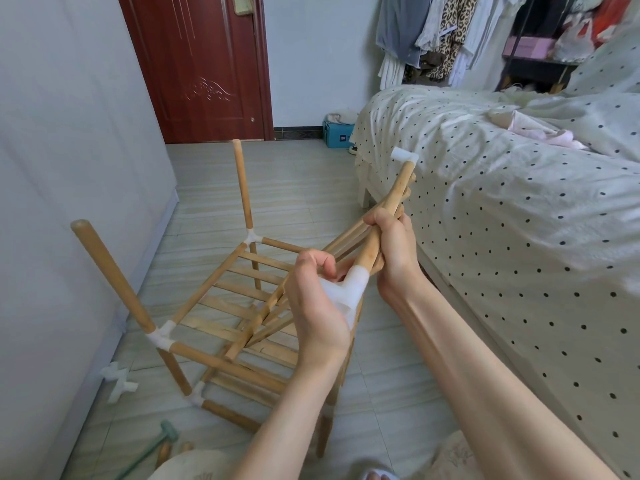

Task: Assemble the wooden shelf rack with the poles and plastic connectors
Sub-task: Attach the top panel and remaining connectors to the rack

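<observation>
Slatted Panel Held Over Partly Built Rack

Hidden or unclear: The near end of the held slatted panel [349, 244] passes behind the left hand [318, 303] and forearm, so its lower corner cannot be seen. The right-hand fingers wrap behind the pole and are mostly out of sight. The green-headed mallet [166, 434] at the near left is cut off by the frame edge. The far right side of the rack [221, 299] is covered by the panel and both hands.

Task items: The rack stands on the floor [311, 188] at centre left, beside the white wall. Two round poles rise from its left corners, tilted outward, each seated in a white plastic connector. The left hand grips a white corner connector [349, 289] fitted on the near end of the panel's pole, fingers curled round it. The right hand [394, 251] grips the same pole just beyond, fingers and thumb closed round the wood. A second white connector [403, 155] caps the far end, near the bed [519, 202].

Materials: Poles are smooth, light-coloured wooden dowels; slats are flat wooden strips. Connectors are translucent white plastic. A loose multi-way connector [117, 379] lies on the pale striped floor tiles at the left. The bed cover is cream cloth with dark dots.
</observation>
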